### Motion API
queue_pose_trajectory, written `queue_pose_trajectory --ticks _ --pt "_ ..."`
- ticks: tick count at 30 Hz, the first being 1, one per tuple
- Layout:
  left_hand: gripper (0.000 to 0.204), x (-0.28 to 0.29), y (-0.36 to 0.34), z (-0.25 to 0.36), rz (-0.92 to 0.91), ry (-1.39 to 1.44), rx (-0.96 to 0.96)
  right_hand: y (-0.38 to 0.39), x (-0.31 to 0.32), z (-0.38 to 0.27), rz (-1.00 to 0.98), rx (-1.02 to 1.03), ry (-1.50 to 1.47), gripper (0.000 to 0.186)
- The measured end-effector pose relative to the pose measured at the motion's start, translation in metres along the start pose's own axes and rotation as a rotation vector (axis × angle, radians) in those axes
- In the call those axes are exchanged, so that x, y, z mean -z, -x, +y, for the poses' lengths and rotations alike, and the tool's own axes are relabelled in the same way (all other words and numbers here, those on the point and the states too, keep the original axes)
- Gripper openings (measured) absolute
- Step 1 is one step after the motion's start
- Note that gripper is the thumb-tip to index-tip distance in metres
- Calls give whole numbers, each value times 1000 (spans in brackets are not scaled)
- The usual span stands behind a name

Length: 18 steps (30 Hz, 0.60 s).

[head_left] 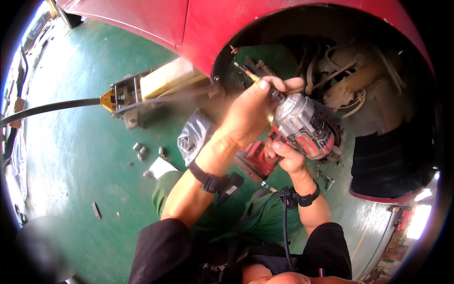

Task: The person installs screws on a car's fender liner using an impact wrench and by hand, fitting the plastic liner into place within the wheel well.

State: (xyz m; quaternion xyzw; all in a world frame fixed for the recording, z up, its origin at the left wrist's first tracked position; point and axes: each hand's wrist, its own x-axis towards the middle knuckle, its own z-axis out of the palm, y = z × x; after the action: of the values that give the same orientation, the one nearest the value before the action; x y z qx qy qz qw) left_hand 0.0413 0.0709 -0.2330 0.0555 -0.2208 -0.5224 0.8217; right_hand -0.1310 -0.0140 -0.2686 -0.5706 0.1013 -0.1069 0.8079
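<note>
On the green floor I see a clear plastic bag. Beyond this bag there is a floor jack; to its left lie small metal pieces, and nearer to me, a white sheet.

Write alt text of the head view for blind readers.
A red-and-grey power tool is held beside the wheel arch of a red car, left hand at its front, right hand at its handle; a jack stands on the floor.

From here, the bare right hand partly hides the grey-and-red power tool. Red metal car body: cut off up top. Little grey lumps on green floor, too small to identify.
</note>
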Motion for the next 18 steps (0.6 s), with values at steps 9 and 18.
queue_pose_trajectory --ticks 9,18 --pt "41 1 -1 -9 65 -5 52 -6 -22 -8 250 481 1169 33" --pt "40 -1 -5 -1 41 -171 -49 -1 -23 -15 76 -23 -133 52"
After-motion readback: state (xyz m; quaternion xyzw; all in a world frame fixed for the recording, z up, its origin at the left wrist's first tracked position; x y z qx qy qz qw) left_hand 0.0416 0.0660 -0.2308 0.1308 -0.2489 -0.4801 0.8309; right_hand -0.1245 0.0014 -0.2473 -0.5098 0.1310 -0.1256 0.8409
